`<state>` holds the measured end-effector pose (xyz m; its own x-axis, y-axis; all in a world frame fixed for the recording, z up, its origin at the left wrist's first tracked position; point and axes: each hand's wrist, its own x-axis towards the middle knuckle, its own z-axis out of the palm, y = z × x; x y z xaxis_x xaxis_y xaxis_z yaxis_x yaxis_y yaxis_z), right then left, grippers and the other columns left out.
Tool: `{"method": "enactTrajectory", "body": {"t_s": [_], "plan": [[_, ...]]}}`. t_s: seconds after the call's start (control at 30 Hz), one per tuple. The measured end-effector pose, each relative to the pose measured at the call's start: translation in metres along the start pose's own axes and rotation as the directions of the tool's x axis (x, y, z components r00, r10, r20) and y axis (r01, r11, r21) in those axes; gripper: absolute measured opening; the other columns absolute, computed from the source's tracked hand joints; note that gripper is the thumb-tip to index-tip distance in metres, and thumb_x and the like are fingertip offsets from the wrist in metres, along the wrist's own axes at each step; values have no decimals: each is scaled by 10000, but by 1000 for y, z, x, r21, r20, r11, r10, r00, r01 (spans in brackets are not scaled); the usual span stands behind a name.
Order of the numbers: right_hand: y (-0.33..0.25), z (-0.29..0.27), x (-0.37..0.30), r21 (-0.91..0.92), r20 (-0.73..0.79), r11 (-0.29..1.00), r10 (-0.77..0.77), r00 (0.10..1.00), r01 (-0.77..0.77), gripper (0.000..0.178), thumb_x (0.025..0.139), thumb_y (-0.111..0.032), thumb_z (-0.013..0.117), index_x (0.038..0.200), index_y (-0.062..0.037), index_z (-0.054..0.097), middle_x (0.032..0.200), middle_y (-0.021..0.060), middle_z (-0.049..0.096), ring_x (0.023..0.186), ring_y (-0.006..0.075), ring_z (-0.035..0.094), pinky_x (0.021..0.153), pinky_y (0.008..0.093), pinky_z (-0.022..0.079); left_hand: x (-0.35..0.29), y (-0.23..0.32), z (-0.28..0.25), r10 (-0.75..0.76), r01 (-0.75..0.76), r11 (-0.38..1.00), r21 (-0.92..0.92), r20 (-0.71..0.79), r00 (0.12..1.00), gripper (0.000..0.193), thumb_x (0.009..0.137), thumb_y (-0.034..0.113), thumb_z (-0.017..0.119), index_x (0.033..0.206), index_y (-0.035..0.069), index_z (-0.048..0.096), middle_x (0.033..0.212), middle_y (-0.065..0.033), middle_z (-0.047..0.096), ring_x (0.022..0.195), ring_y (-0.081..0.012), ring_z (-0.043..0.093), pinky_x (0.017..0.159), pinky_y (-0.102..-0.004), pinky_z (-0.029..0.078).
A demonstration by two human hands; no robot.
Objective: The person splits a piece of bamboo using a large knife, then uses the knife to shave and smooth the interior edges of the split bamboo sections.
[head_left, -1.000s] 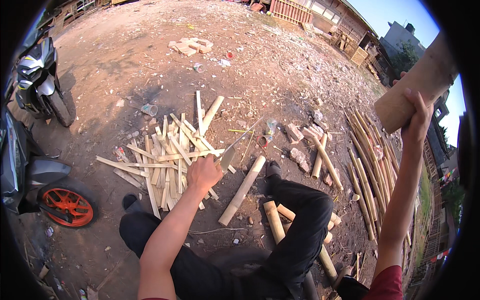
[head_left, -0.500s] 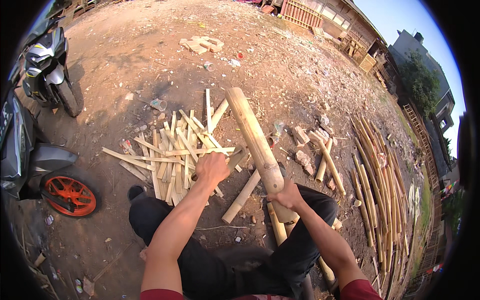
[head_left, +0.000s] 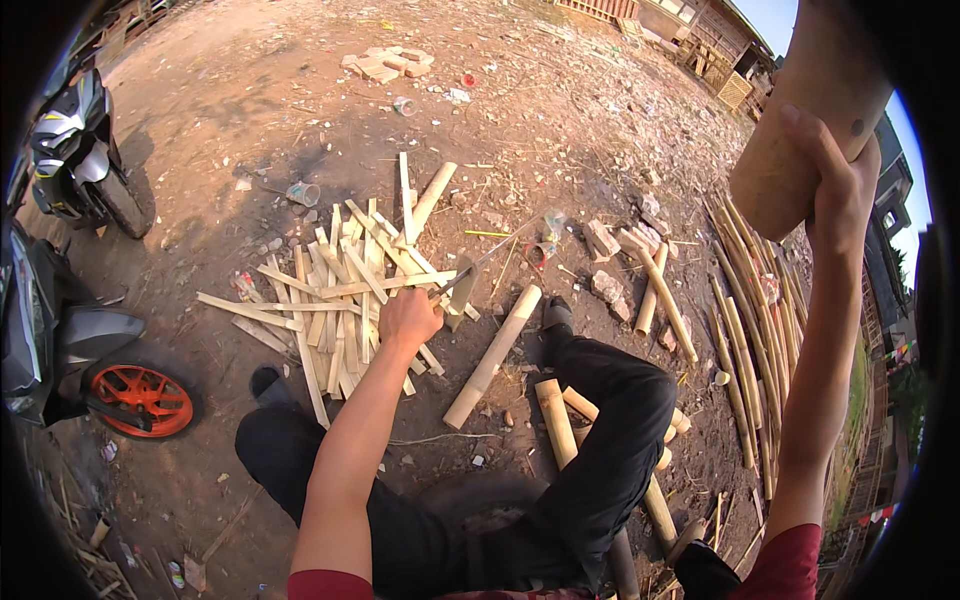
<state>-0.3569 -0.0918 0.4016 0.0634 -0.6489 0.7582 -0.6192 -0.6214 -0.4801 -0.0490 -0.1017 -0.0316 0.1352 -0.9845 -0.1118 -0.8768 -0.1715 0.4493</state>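
Beside the left hand (head_left: 410,318), its fingers clamped on a knife (head_left: 463,287), bamboo strips (head_left: 345,290) lie seemingly split already; within the right hand's (head_left: 845,185) wrapped fingers, a bamboo tube (head_left: 775,175) looks whole, like the log (head_left: 492,360) between both hands.

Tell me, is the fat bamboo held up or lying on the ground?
Held up. The right hand grips the thick bamboo near its lower end, which hangs clear of the ground; its other end runs out of view.

Sunlit dirt grnd (head_left: 235,105), littered, w/ low bldg (head_left: 715,35) top rt, blue sky (head_left: 772,15) abv.
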Motion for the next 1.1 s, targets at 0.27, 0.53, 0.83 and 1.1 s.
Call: {"method": "enactTrajectory", "body": {"t_s": [0.27, 0.53, 0.83, 1.1], "plan": [[40, -54, -18, -95, -212, 963, -266, 941, 251, 585, 782, -127, 766, 1291, 82, 565, 1147, 224, 707, 1018, 335, 725, 902, 447, 611, 25, 41, 27, 75, -81, 994, -72, -80, 994, 258, 776, 189, 771, 908, -29, 725, 872, -273, 719, 823, -457, 717, 759, -524, 587], [39, -35, -64, 173, -328, 985, 66, 942, -9, 695, 764, -194, 726, 1355, 64, 465, 1122, 242, 667, 983, 345, 706, 905, 470, 599, 12, 11, 6, 79, -72, 996, 59, -116, 990, 250, 858, 265, 740, 919, 23, 748, 860, -246, 727, 816, -443, 721, 727, -525, 586], [146, 128, -237, 229, 105, 871, 421, 901, -434, 637, 694, -190, 854, 1225, 18, 570, 1089, 102, 672, 1005, 224, 671, 928, 386, 532, 26, 17, 10, 141, -144, 989, -34, -71, 987, 225, 801, 212, 762, 916, 20, 754, 891, -250, 731, 832, -442, 726, 770, -517, 592], [172, 136, -296, -320, 651, 674, 667, 362, -666, 729, 617, -339, 843, 1210, 40, 651, 1096, 220, 736, 1046, 328, 717, 945, 410, 540, 40, 4, 33, 19, -21, 997, -74, -34, 999, 215, 827, 190, 729, 952, 18, 762, 925, -250, 738, 884, -440, 723, 816, -520, 580]]}}
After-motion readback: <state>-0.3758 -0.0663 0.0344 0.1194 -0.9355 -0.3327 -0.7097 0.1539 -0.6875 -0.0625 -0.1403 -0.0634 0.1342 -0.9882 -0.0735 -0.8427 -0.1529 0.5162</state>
